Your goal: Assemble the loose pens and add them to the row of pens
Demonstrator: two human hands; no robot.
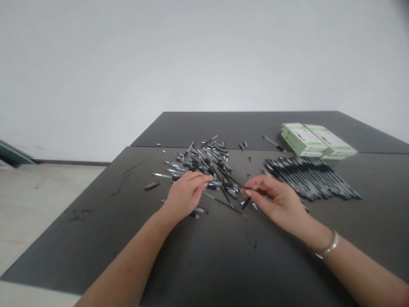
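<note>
My left hand [187, 192] is closed in a pinch on a clear pen barrel [226, 184] with a black grip, held level above the table. From the barrel's right end a thin dark pen refill [244, 187] reaches to the fingertips of my right hand [271, 196], which pinch it. How deep the refill sits inside the barrel I cannot tell. Just behind and below both hands lies a loose pile of pen parts [204, 160], with barrels, refills and caps mixed. One long refill [228, 204] lies on the table below the held barrel.
To the right, many pens [311, 177] lie side by side in a row. Behind them stand two green-and-white boxes [303, 140], with a single pen [274, 143] beside them. Small caps [243, 145] and tips are scattered on the dark table [204, 264]. A pale wall rises behind.
</note>
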